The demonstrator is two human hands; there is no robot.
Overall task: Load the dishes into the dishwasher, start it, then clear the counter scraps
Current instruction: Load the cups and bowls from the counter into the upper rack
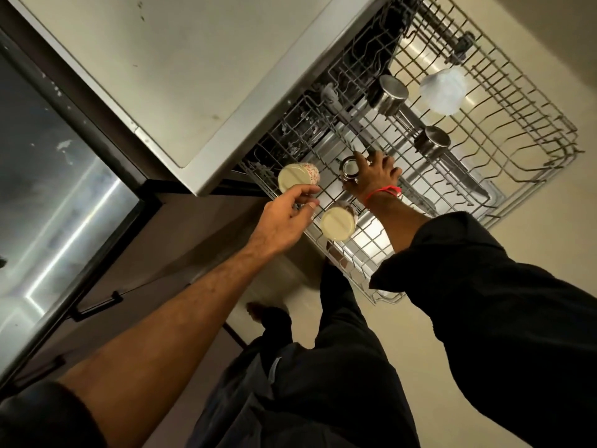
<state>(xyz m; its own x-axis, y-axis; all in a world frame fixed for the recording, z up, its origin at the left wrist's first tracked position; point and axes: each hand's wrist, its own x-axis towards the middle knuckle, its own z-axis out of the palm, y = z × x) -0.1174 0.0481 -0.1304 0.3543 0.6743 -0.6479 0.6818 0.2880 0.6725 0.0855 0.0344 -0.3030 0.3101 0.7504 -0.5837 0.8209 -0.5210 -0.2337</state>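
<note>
Both hands over the pulled-out dishwasher rack (504, 176). Right hand (376, 176) grips a small steel cup (350, 167) on the wires; left hand (284, 218) hangs loose-fingered between two upturned cream cups (297, 177), holding nothing.

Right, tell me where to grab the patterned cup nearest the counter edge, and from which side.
Grip the patterned cup around its side wall just below the upturned cream base, probably coming from the open near side where the left hand is. It stands upside down on the rack, so the rim is out of reach among the wires, and the counter overhangs its far side.
</note>
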